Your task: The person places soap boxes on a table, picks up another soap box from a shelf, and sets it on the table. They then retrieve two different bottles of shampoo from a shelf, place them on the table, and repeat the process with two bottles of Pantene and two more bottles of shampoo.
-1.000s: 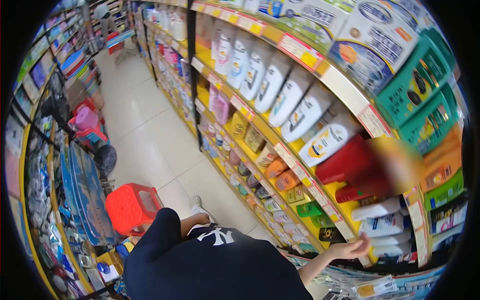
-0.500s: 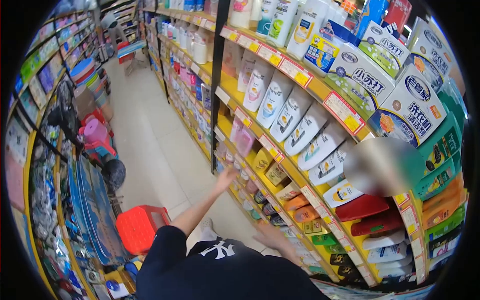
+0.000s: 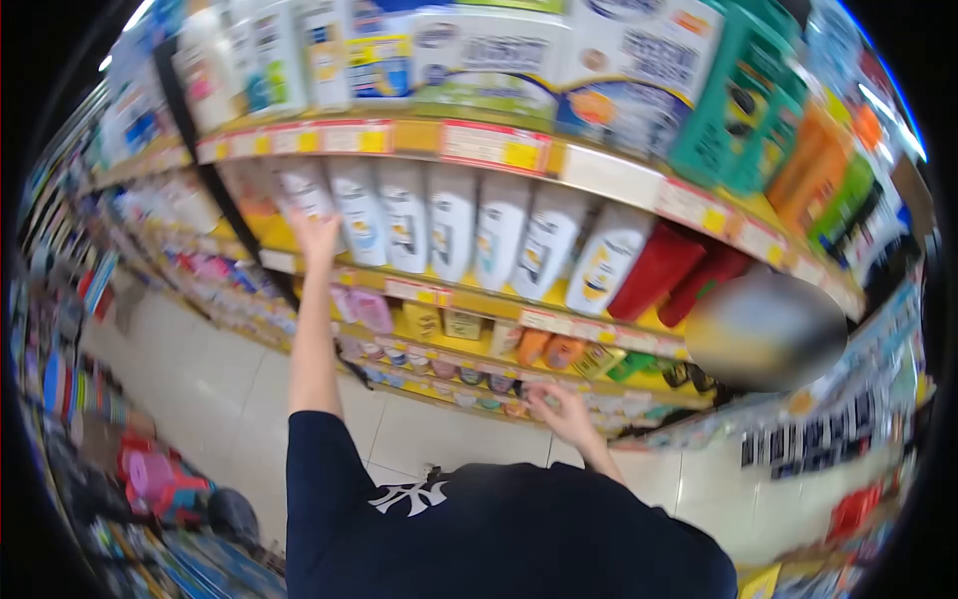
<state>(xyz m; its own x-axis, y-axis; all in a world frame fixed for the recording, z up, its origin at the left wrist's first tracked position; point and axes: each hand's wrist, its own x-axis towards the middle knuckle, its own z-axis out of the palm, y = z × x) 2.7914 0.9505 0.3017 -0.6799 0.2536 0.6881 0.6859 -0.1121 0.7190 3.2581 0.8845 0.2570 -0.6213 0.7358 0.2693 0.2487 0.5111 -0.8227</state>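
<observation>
My left hand [image 3: 317,238] reaches up to a row of white shampoo bottles on the middle shelf. Its fingers and thumb lie around the lower part of the leftmost shampoo bottle [image 3: 306,185], which has a pink label and still stands upright in the row. Motion blur softens the fingertips. Beside it stands a shampoo bottle with a blue label [image 3: 359,215]. Lower down, my right hand [image 3: 564,411] hovers in front of the bottom shelves, fingers loosely bent and apart, with nothing visible in it.
White boxes [image 3: 489,65] and green bottles [image 3: 733,100] fill the shelf above. Red bottles [image 3: 654,270] lean at the row's right end. A dark shelf post [image 3: 215,180] rises left of my left hand. Tiled floor [image 3: 225,364] and a pink and red plastic pile [image 3: 155,477] lie lower left.
My view has turned toward the shelf. My left hand has risen from the lower shelves to the leftmost shampoo bottle. My right hand has come up, its fingers now bent.
</observation>
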